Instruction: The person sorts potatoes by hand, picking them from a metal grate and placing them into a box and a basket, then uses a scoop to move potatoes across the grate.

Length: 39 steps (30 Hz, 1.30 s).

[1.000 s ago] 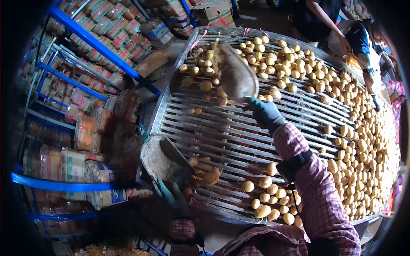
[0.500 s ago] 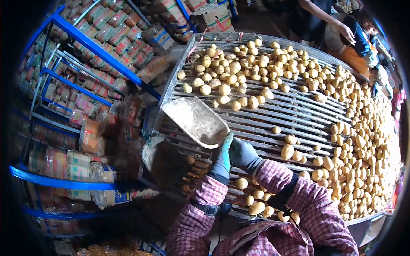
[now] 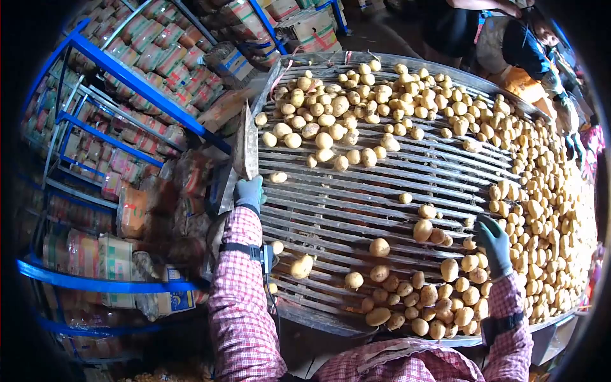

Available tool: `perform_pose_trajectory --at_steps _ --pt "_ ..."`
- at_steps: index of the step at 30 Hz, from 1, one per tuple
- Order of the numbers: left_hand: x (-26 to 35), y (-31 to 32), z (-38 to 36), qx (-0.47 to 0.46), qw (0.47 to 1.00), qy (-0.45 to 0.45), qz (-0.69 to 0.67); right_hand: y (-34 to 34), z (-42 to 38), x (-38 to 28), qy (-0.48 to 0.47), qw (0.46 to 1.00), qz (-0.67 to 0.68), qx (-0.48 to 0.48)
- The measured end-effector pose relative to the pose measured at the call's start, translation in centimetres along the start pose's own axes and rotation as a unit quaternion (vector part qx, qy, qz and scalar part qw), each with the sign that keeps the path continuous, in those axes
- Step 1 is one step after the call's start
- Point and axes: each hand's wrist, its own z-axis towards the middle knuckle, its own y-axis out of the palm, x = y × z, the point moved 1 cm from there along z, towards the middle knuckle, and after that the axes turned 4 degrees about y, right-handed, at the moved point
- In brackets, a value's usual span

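Note:
My gloved left hand (image 3: 249,191) is closed around the handle end of a scoop (image 3: 246,143). Turned nearly edge-on, the scoop stands over the left rim of the slatted table (image 3: 356,191). My gloved right hand (image 3: 492,240) reaches to the right, its fingers stretched out against the edge of the potato heap (image 3: 547,248). Nothing is seen held in it. A group of loose potatoes (image 3: 439,305) lies just left of that wrist, near the front edge. Another spread of potatoes (image 3: 356,102) covers the back of the slats.
Blue metal railings (image 3: 153,92) and stacks of wrapped boxes (image 3: 130,213) stand left of the table. At the back right, a person in dark clothing (image 3: 525,48) leans by the table's edge, a gloved hand near the potatoes. Another person stands beside them.
My hands have moved apart. The left has carried the scoop to the left rim and tilted it edge-on; the right has let go and gone right. More potatoes lie near the front edge.

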Motion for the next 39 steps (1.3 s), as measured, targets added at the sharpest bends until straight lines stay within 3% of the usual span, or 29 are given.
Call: perform_pose_trajectory --at_steps 2,3,5,7,8,9,12,15,17,19,23,25,27,31,32,33,36,39 --pt "-1.1 1.1 3.4 0.024 0.997 0.051 0.052 -2.1 -1.4 0.6 0.033 0.998 -0.005 0.05" --pt "-2.3 1.9 6.3 0.033 0.993 0.034 0.104 -2.9 -2.0 1.2 0.036 0.997 -0.019 0.066" --pt "-1.3 3.0 7.5 0.108 0.976 0.105 0.156 -4.2 -3.0 3.7 0.027 0.996 0.01 0.082" --pt "0.8 3.0 8.3 0.092 0.968 0.072 0.224 -5.0 -3.6 5.4 0.046 0.994 -0.03 0.09" --pt "2.2 3.5 8.3 0.114 0.958 0.101 0.243 -4.3 -4.3 4.6 0.077 0.993 0.004 0.088" --pt "3.2 3.9 8.0 0.067 0.979 0.046 0.187 -4.0 -4.5 4.3 0.085 0.992 0.007 0.092" --pt "4.7 6.0 10.0 0.043 0.978 0.076 0.189 -4.1 -4.1 4.1 0.095 0.99 0.022 0.105" --pt "5.1 8.7 10.5 0.023 0.994 0.097 0.051 -4.5 -3.5 4.8 0.103 0.988 0.04 0.107" --pt "5.8 9.1 10.2 -0.071 0.994 0.08 0.026 -4.3 -3.3 5.0 0.098 0.984 0.065 0.132" --pt "7.4 10.0 7.5 -0.142 0.988 0.048 0.04 -4.6 -3.0 5.5 0.108 0.983 0.073 0.132" --pt "8.8 14.4 3.7 -0.138 0.983 0.08 0.091 -4.2 -3.1 4.8 0.089 0.987 0.063 0.115" --pt "7.7 17.1 4.7 -0.166 0.976 0.139 0.035 -3.9 -3.3 4.5 0.088 0.987 0.059 0.121" --pt "9.3 18.3 1.4 -0.218 0.964 0.142 0.05 -3.8 -3.0 4.5 0.094 0.988 0.058 0.106" --pt "9.9 23.2 -4.0 -0.253 0.954 0.16 -0.036 -4.3 -1.7 7.3 0.014 0.995 0.003 0.095" --pt "9.1 26.0 -3.7 -0.246 0.949 0.198 -0.009 -4.0 -2.0 6.4 0.059 0.995 0.018 0.079" --pt "8.1 28.7 -3.5 -0.24 0.942 0.233 0.017 -4.0 -1.9 7.1 0.044 0.996 0.004 0.082" --pt "11.9 30.0 -11.3 -0.229 0.923 0.309 0.019 -3.0 -2.7 5.2 0.047 0.996 0.0 0.078" --pt "11.7 35.0 -15.0 -0.29 0.845 0.415 0.174 -2.3 -3.4 3.1 0.107 0.991 0.04 0.075"
